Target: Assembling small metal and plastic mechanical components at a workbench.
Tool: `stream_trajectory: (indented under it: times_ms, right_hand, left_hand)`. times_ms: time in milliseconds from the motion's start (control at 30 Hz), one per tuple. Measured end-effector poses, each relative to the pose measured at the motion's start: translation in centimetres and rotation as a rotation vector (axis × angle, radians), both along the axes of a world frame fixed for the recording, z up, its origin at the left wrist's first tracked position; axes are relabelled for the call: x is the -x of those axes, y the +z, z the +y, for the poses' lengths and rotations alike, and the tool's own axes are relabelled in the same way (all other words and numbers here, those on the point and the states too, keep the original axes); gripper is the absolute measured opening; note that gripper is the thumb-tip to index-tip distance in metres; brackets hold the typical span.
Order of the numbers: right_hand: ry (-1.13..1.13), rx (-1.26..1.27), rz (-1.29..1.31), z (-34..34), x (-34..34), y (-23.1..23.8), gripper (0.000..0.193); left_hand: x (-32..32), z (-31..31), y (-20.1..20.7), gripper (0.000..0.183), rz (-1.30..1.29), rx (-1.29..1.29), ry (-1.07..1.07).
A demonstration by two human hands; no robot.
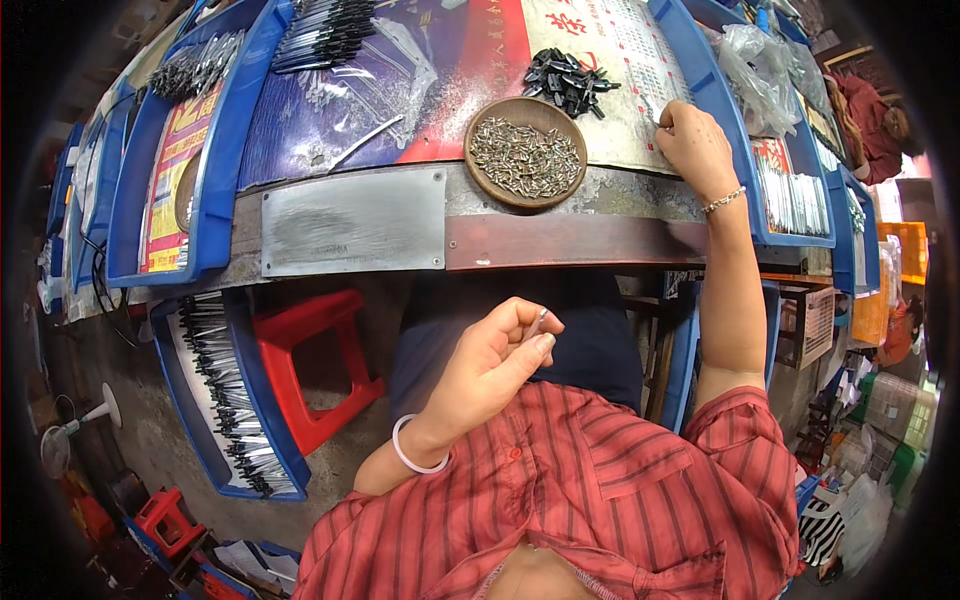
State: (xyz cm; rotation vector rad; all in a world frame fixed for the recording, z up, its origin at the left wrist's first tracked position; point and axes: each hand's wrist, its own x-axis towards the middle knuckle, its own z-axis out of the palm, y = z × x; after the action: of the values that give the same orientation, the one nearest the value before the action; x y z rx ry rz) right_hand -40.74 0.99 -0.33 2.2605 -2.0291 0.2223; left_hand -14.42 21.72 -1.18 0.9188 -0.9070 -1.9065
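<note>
My left hand (490,365) over lap, pinching small metal pin (541,318), pin upright. My right hand (693,140) on bench (520,240), fingers curled, just right of wooden bowl (480,175) of pins; nearer bowl.

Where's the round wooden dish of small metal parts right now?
In the head view, the wooden dish sits mid-bench, just below the pile of black clips and left of the right hand.
</note>
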Motion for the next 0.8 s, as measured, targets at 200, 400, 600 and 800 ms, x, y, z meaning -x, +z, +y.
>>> stream_trajectory:
  times_ms: [200,400,600,800]
  right_hand:
    - [-0.007,-0.102,0.006,-0.3,-0.2,0.3,0.012]
    - [0.232,-0.040,0.016,0.3,-1.1,0.1,0.015]
    - [0.337,0.024,0.072,2.4,-1.8,1.5,0.020]
    - [0.534,0.355,-0.519,13.0,-8.1,4.8,0.032]
  left_hand:
    - [0.5,-0.1,-0.7,0.013,0.003,0.003,-0.040]
    - [1.0,-0.1,-1.0,0.014,0.009,-0.033,-0.082]
    - [1.2,-0.9,-0.6,0.023,0.078,-0.090,-0.146]
    - [1.8,-1.1,-0.7,0.033,0.286,-0.180,0.060]
